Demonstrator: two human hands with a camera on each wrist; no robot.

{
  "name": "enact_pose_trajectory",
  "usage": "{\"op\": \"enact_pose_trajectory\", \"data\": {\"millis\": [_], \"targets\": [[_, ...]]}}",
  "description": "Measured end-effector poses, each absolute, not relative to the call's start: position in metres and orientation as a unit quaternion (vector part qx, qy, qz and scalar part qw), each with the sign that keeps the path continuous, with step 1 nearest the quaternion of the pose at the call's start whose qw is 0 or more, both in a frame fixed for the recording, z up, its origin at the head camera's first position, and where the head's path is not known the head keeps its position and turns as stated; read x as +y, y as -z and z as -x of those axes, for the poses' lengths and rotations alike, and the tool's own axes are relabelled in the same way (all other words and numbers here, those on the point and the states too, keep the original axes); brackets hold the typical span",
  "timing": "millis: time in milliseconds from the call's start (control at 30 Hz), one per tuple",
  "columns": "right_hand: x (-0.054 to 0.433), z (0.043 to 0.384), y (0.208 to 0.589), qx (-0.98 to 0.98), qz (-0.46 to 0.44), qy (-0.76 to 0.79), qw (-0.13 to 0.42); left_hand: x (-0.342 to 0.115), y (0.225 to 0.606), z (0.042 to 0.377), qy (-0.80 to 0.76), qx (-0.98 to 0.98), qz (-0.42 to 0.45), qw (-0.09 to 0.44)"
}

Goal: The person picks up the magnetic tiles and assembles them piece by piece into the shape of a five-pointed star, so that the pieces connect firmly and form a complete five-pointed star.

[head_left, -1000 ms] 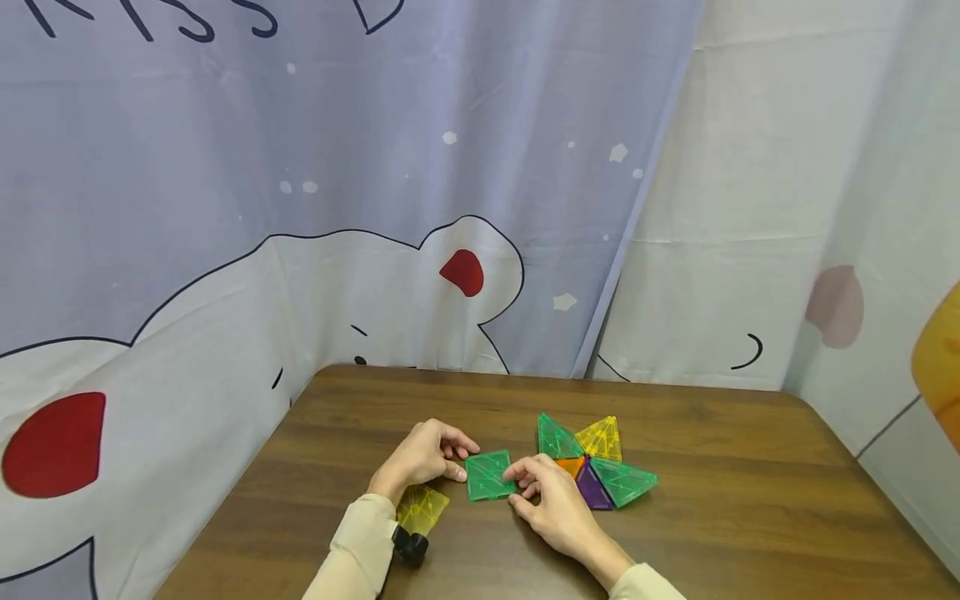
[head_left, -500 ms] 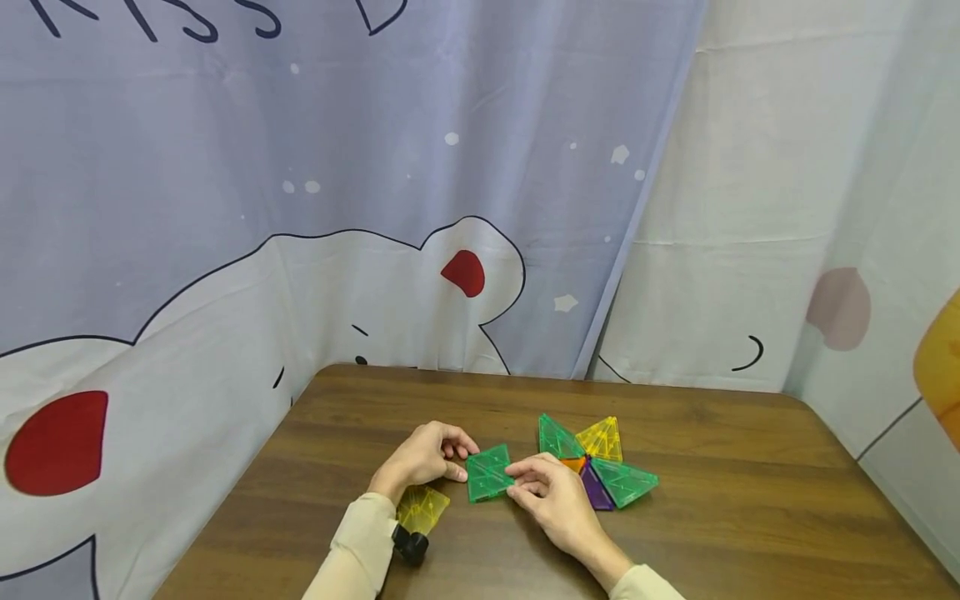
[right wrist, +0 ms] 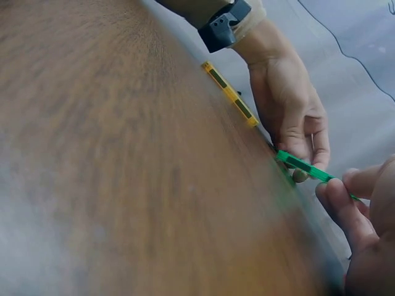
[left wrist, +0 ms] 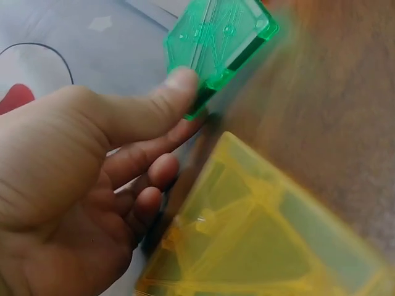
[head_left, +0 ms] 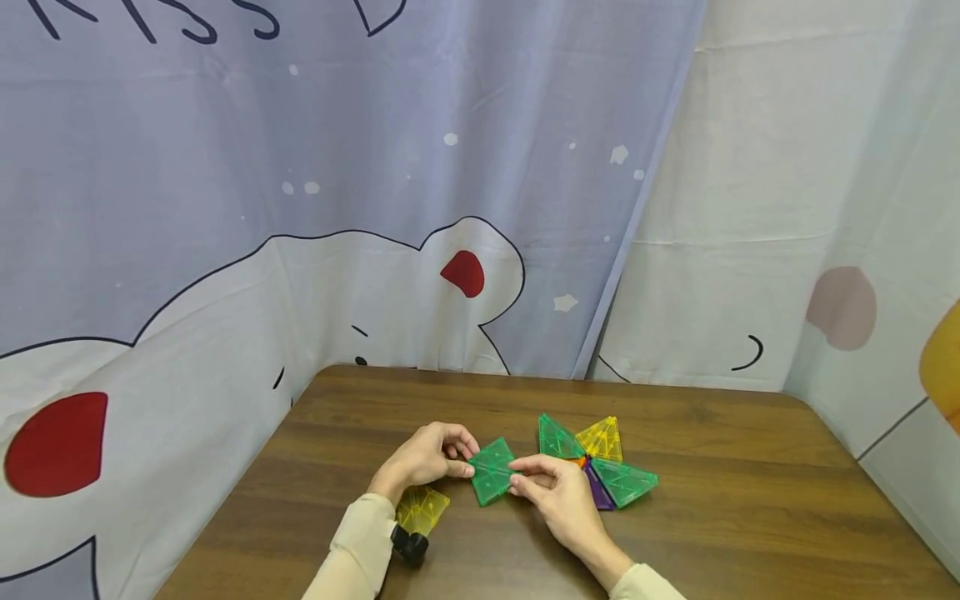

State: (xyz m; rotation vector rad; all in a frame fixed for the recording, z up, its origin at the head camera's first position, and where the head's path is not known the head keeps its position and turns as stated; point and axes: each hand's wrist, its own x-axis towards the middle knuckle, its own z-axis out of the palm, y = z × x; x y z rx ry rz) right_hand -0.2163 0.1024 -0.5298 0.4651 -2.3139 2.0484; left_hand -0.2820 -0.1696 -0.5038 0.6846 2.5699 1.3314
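Observation:
Both hands hold a see-through green square tile (head_left: 492, 472), turned corner-first like a diamond, with a line running across its middle. My left hand (head_left: 427, 458) pinches its left corner, thumb on top and a finger beneath, as the left wrist view shows. At the opposite corner, my right hand (head_left: 557, 500) pinches it between thumb and fingertips. In the right wrist view the green tile (right wrist: 304, 165) shows edge-on, close over the tabletop. A yellow see-through tile (head_left: 422, 509) lies beside my left wrist; it looms large in the left wrist view.
Right of my hands, a fan of triangle tiles lies on the wooden table (head_left: 735, 500): a green triangle (head_left: 557, 437), a yellow one (head_left: 602, 437), another green one (head_left: 624, 481), a purple one (head_left: 600, 492) and a partly hidden orange piece. A printed curtain (head_left: 420, 150) hangs behind.
The green tile has gone from lying square to a diamond angle, lifted at its right side. My right fingers closed on its right corner; my left hand shifted slightly onto its left corner.

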Motion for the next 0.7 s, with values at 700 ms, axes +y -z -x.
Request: {"op": "enact_pose_trajectory", "data": {"millis": [700], "targets": [[0.104, 0.220, 0.527, -0.657, -0.108, -0.741, 0.086, -0.158, 0.489, 0.280, -0.622, 0.738, -0.244, 0.091]]}}
